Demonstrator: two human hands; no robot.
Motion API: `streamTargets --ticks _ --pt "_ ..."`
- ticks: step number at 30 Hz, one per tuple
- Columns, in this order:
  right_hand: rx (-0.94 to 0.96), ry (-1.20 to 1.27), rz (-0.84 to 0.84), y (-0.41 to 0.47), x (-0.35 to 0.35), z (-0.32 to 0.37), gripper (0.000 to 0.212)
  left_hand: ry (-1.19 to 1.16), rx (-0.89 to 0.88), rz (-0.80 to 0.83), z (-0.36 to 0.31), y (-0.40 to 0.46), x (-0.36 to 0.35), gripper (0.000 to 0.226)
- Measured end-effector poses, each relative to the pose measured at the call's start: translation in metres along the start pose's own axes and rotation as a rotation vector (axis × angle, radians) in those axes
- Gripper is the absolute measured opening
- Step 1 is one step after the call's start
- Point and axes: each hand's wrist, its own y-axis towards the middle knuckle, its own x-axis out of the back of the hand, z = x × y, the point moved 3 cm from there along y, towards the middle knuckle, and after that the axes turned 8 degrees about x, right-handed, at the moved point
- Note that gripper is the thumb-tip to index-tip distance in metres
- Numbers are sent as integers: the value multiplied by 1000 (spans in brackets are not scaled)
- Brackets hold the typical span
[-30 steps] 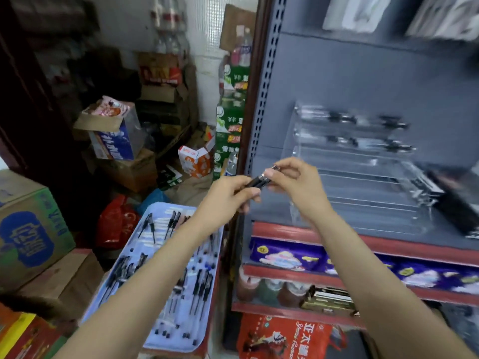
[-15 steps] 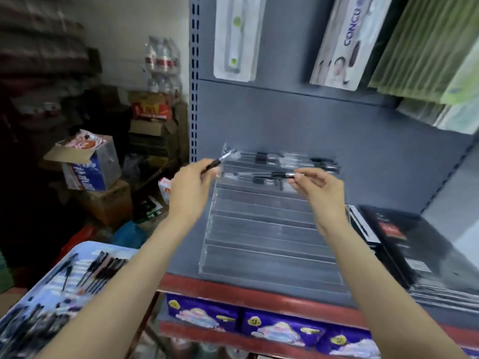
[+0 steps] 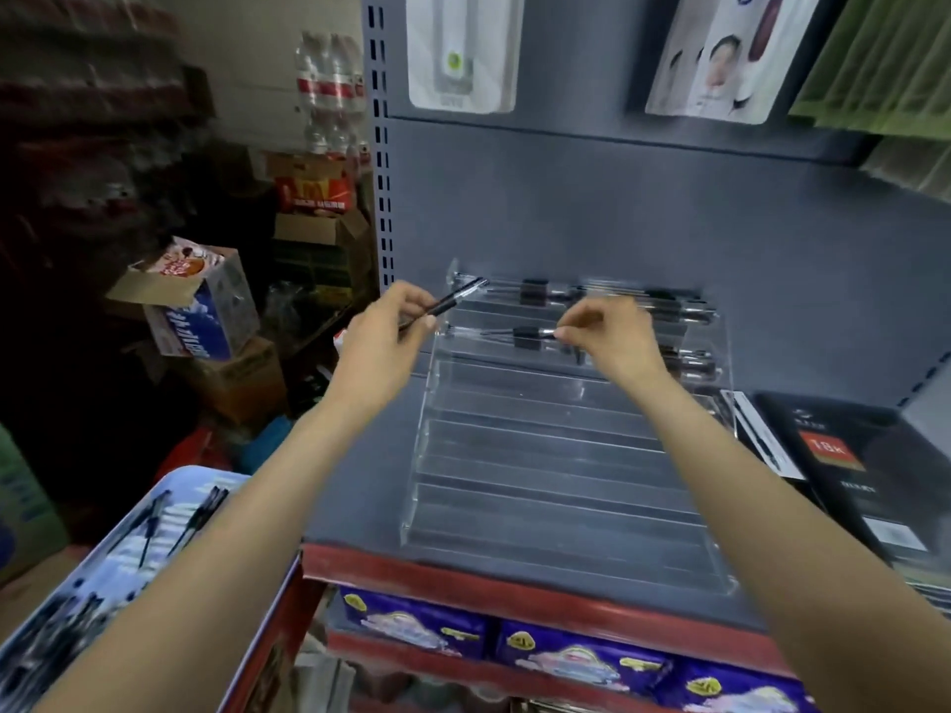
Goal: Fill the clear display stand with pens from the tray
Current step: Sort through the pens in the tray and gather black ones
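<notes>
A clear tiered display stand (image 3: 556,470) sits on the grey shelf (image 3: 360,470), towards its back panel and nearer the shelf's left edge than its right, with the red front lip of the shelf running just below the stand's lowest step. Only the two upper steps of the stand carry pens: a row of pens (image 3: 607,295) lies end to end along the top step, and more lie along the second step (image 3: 689,360), while the lower steps show bare plastic. The left hand (image 3: 383,337) hovers at the stand's upper left corner with its fingers curled round a black pen (image 3: 446,305), which tilts up to the right so that its tip reaches over the end of the top step. The right hand (image 3: 607,334) is over the second step, thumb and forefinger pinching the end of a second pen (image 3: 520,334) that lies level along that step, pointing left; I cannot tell whether it already rests on the plastic. The blue tray (image 3: 170,506) stands below and left of the shelf's front left corner, well apart from the stand, with a scatter of loose black pens (image 3: 154,517) on it. To the right of the stand, touching or nearly touching its side, black boxes (image 3: 849,470) lie flat on the same shelf. Purple packets (image 3: 576,656) line the shelf beneath. Cardboard cartons (image 3: 206,311) are piled on the floor to the left.
</notes>
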Motion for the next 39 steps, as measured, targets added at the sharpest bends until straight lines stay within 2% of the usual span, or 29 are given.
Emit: streamTargets --ticks 10,13,16,19,20,22,25,27,30,32,35,39 --pt "-49 -152 159 9 -6 -4 13 -19 -64 110 3 13 -12 10" --pt "-46 -141 79 5 -1 -5 15 38 -101 138 0 17 -18 12" --pt "-53 71 -50 -1 8 4 14 97 -141 152 -6 22 -23 14" --pt "-49 336 71 -7 6 22 14 78 -179 170 -17 24 -28 16" --pt "-28 364 108 -8 4 26 13 63 -187 189 -21 25 -31 16" --pt "2 389 78 -7 3 27 10 33 -192 214 -26 24 -35 17" --pt "-45 438 -51 -3 8 14 12 87 -147 77 -14 30 -31 35" --pt "-98 405 -97 -1 11 -1 14 105 22 28 3 36 -24 55" --pt "-112 274 -70 1 8 -12 11 76 233 164 23 40 -21 61" --pt "-85 174 -37 3 4 -11 9 77 241 258 26 38 -24 50" --pt "-46 62 11 6 -1 -6 12 61 188 266 25 34 -25 31" --pt "-42 -50 109 12 -9 -4 15 21 170 238 24 30 -26 28"
